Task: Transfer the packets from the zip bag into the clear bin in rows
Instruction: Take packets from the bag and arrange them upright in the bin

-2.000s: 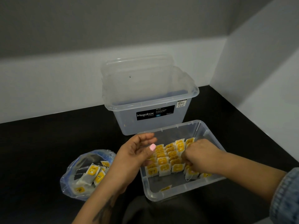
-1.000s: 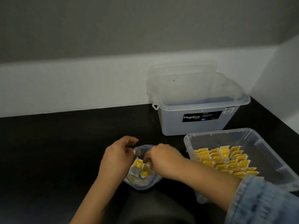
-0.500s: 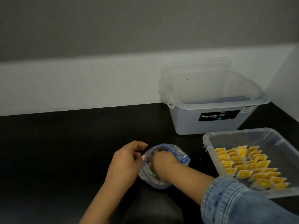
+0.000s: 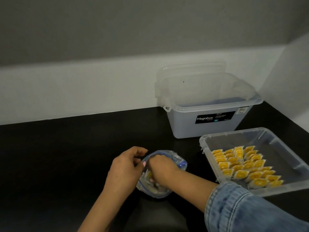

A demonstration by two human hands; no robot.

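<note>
The zip bag (image 4: 177,160) lies crumpled on the black counter at centre, its mouth facing up. My left hand (image 4: 124,171) pinches the bag's left rim and holds it apart. My right hand (image 4: 161,171) is down inside the bag among the packets (image 4: 148,176). Its fingertips are buried, so any grip on a packet is hidden. To the right stands the shallow clear bin (image 4: 203,148). Several yellow packets (image 4: 240,166) stand in rows across its left and front part.
A tall clear Megabox tub (image 4: 205,121) stands behind the bin against the white wall, its lid propped behind it. The walls meet in a corner at the right. Black counter stretches to the left of my hands.
My right hand left the clear bin, crossed to the zip bag and has sunk deeper into it. My left hand took hold of the bag's rim. My view swung left.
</note>
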